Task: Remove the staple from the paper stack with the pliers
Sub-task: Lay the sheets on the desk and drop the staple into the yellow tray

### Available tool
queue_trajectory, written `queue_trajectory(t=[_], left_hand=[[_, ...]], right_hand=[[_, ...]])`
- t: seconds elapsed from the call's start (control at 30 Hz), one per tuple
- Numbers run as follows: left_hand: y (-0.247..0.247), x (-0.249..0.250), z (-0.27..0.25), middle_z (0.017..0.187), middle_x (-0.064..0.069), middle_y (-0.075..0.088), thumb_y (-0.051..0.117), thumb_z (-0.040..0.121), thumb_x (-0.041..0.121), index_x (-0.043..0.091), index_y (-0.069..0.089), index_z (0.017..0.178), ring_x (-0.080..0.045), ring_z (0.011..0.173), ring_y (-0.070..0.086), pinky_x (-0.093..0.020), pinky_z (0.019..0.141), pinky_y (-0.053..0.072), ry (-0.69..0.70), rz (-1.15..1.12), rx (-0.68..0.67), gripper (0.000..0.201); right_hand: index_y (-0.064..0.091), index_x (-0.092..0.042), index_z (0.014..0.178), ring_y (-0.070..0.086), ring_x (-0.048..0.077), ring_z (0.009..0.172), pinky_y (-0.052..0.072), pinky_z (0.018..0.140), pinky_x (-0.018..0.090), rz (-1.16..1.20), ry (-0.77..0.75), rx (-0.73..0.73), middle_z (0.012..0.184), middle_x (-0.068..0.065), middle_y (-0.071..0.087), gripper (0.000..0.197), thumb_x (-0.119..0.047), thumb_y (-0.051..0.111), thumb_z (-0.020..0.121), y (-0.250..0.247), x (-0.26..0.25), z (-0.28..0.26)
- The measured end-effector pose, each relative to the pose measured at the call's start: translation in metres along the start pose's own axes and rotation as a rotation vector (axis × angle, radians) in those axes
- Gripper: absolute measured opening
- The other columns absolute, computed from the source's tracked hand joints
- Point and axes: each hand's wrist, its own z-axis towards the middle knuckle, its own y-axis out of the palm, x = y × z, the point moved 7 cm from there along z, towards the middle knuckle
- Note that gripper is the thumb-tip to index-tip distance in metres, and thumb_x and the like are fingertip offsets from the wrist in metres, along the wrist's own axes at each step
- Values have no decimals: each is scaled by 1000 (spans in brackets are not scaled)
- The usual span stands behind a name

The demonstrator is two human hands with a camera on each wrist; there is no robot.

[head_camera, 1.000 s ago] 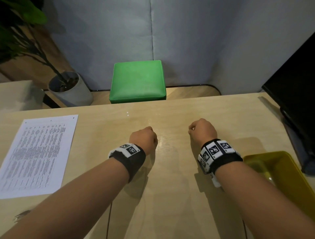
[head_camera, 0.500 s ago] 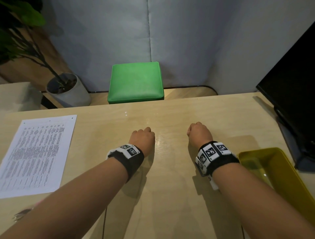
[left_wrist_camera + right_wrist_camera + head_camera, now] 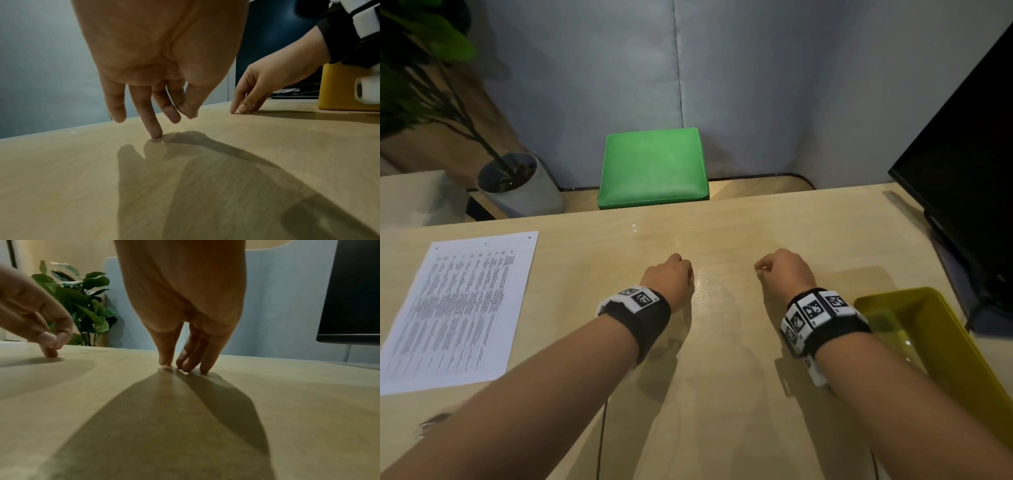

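Note:
The printed paper stack (image 3: 458, 308) lies flat on the left of the wooden table (image 3: 722, 428), with small dark marks along its far edge. A dull metal item (image 3: 431, 421) peeks out beside my left forearm at the near left; too little shows to name it. My left hand (image 3: 671, 274) rests at the table's middle, its fingers (image 3: 152, 125) hanging down, one tip on the wood, holding nothing. My right hand (image 3: 780, 270) stands a little to its right, with fingertips (image 3: 185, 365) touching the table and nothing in its grasp.
A yellow tray (image 3: 893, 301) sits at the right, next to my right wrist. A black monitor (image 3: 962, 171) stands at the far right. Beyond the table's far edge are a green stool (image 3: 654, 168) and a potted plant (image 3: 520, 188).
Both hands stay on the table in about the same place, holding nothing. Only the head view has shifted slightly.

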Motion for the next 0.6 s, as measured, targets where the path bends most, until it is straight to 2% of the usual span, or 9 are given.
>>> queue_trajectory(t=[0.07, 0.13, 0.2, 0.27, 0.37, 0.53, 0.6], left_hand=[[1, 0, -1, 112, -8, 54, 43, 95, 21, 12, 59, 105, -32, 89, 61, -38, 79, 48, 0, 6, 11, 22], [2, -1, -1, 112, -8, 55, 43, 95, 22, 12, 60, 105, -32, 88, 61, -37, 78, 47, 5, 14, 16, 22], [3, -1, -1, 112, -8, 54, 43, 95, 22, 12, 60, 105, -31, 87, 61, -37, 77, 47, 4, 22, 13, 22], [4, -1, 0, 111, -7, 54, 44, 95, 22, 12, 61, 105, -31, 87, 62, -38, 77, 48, 5, 23, 14, 22], [3, 1, 0, 112, -8, 54, 44, 94, 22, 12, 61, 105, -33, 87, 62, -38, 79, 49, 6, 8, 10, 22], [3, 2, -1, 113, -8, 53, 45, 93, 22, 12, 60, 106, -32, 88, 61, -37, 78, 48, -3, -8, -2, 22], [3, 2, -1, 113, -8, 53, 45, 93, 22, 12, 60, 105, -33, 88, 61, -38, 79, 48, -8, -14, -7, 22]], right_hand=[[72, -13, 110, 62, 28, 103, 49, 86, 33, -63, -3, -20, 115, 10, 64, 24, -14, 55, 93, 3, -3, 1], [72, -10, 105, 62, 26, 92, 50, 76, 32, -94, 12, -16, 102, 8, 62, 21, -14, 56, 91, 6, -2, 2], [67, -10, 97, 59, 21, 85, 46, 69, 29, -130, 22, -4, 92, 0, 54, 13, -14, 60, 86, 8, -1, 2], [67, -12, 96, 59, 22, 90, 46, 70, 29, -169, 9, -28, 96, -1, 51, 12, -14, 63, 84, 10, -2, 3], [71, -15, 100, 60, 25, 98, 46, 76, 30, -81, -5, -21, 107, 3, 54, 16, -19, 66, 86, 5, -2, 8], [72, -17, 84, 60, 23, 94, 42, 71, 29, 37, 48, 82, 95, -1, 52, 7, -22, 67, 85, 5, 6, 5], [72, -17, 86, 59, 23, 95, 46, 74, 32, 27, 47, 87, 100, 1, 55, 11, -21, 62, 88, 8, 5, 2]])
